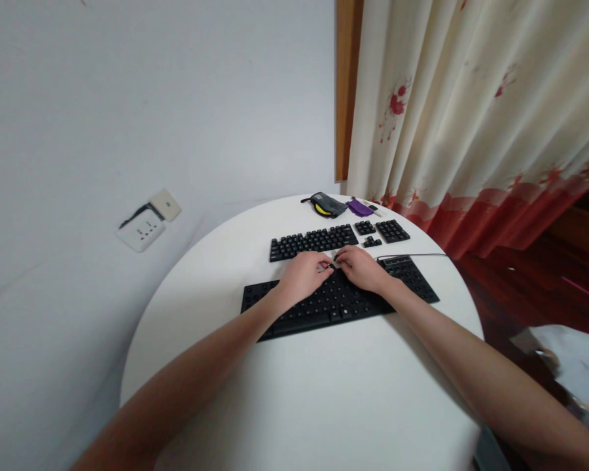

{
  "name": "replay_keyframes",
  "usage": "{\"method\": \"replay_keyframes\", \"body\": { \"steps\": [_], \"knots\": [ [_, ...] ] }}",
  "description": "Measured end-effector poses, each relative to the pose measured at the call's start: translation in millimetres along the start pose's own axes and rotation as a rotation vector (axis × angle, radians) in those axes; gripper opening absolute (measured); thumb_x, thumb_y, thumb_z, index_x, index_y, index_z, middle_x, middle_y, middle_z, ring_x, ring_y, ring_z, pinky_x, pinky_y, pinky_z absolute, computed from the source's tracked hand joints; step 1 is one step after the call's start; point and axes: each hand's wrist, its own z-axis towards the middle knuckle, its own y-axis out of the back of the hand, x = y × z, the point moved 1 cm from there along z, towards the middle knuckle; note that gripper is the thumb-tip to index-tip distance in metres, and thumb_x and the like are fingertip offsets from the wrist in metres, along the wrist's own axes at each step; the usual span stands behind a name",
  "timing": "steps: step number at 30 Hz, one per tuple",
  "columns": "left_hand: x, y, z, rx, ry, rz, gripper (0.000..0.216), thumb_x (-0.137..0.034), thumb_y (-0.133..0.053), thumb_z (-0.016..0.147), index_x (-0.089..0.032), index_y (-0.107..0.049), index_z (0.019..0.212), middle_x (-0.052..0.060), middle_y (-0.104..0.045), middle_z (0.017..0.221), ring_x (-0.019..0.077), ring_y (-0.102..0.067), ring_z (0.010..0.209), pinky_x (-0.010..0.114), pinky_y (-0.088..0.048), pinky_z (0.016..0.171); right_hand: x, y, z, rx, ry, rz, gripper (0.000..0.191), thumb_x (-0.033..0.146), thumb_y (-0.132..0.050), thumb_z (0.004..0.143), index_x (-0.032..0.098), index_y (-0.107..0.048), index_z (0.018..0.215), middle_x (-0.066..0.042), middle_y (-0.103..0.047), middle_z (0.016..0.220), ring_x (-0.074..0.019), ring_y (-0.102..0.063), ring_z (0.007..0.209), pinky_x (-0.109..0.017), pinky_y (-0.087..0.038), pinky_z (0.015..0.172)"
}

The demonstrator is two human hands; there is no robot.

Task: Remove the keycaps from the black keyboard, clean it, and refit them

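Observation:
A black keyboard base lies slightly askew on the white round table, most of its keycaps off and its small key posts showing. Over its back edge, my left hand has thumb and forefinger brought together; a small dark bit shows at the tips, too small to name. Close beside it, my right hand is closed in a pinch, with what looks like a small black keycap at its fingertips. Just beyond both hands, loose black keycaps lie in keyboard order, with smaller groups to the right.
Behind the keycaps lie a grey pouch with yellow and a purple cloth. A thin cable runs off the table's right side. The wall with a socket borders the left; a curtain hangs at the back right.

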Motion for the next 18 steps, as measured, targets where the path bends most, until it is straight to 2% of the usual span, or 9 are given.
{"method": "replay_keyframes", "body": {
  "steps": [5,8,15,18],
  "knots": [
    [-35,-9,-32,0.018,-0.081,-0.051,0.015,-0.026,-0.067,0.087,-0.022,-0.075,0.098,0.002,-0.075,0.096,0.0193,-0.067,0.087,0.031,-0.051,0.081,1,-1,0,-0.058,0.007,0.010,0.027,0.002,-0.050,0.083,0.013,-0.075,0.085,-0.013,-0.070,0.106,-0.0220,-0.064,0.099,-0.035,-0.049,0.096],
    [-47,-17,-45,0.015,-0.111,-0.103,0.016,-0.026,-0.070,0.085,-0.022,-0.074,0.101,0.000,-0.075,0.097,0.0191,-0.065,0.091,0.031,-0.051,0.084,2,1,-1,-0.086,0.007,0.022,0.026,0.003,-0.051,0.084,0.012,-0.075,0.087,-0.014,-0.069,0.108,-0.0225,-0.064,0.100,-0.036,-0.050,0.095],
    [-48,-32,-56,0.026,-0.223,-0.100,0.014,-0.028,-0.068,0.089,-0.021,-0.075,0.098,0.002,-0.076,0.097,0.0201,-0.062,0.095,0.034,-0.050,0.089,8,13,-5,-0.205,-0.001,0.099,0.017,0.008,-0.060,0.083,0.016,-0.075,0.087,-0.011,-0.068,0.107,-0.0226,-0.065,0.097,-0.039,-0.051,0.093],
    [-48,-35,-58,-0.006,-0.258,-0.070,0.013,-0.027,-0.066,0.090,-0.021,-0.076,0.096,0.003,-0.075,0.096,0.0203,-0.062,0.093,0.035,-0.050,0.089,15,21,-8,-0.288,-0.033,0.172,0.013,0.009,-0.064,0.082,0.018,-0.074,0.082,-0.009,-0.070,0.101,-0.0209,-0.065,0.089,-0.036,-0.054,0.083]
  ]
}}
